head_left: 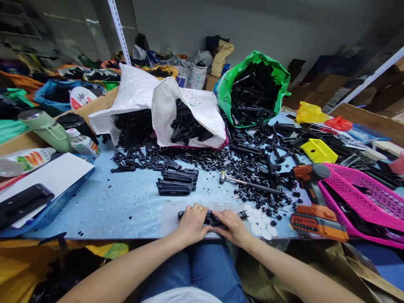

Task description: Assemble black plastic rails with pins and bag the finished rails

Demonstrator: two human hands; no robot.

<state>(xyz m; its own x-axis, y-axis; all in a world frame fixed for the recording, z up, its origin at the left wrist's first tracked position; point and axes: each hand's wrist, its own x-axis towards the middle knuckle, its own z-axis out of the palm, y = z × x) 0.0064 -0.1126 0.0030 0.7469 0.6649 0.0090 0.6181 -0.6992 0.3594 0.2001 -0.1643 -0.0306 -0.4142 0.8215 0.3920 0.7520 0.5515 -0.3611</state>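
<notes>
My left hand (194, 223) is closed over the left part of a long black plastic part (210, 218) lying at the table's front edge. Its right part is gripped by my right hand (232, 226), thumbs close together in the middle. My palms hide much of the part. Under it lies a greyish translucent sheet (168, 216). Just right of my right hand are several white round discs (260, 221). Beyond my hands sits a stack of similar black parts (176, 185). A hammer (249, 183) with a dark handle lies among loose black-headed screws (252, 198).
An orange cordless drill (315, 202) and a pink basket (362, 189) stand at right. White sacks (192, 105) and a green bag (225, 92) spill black parts at the back. At left are a blue basket (72, 185), a thermos (47, 126) and bottles.
</notes>
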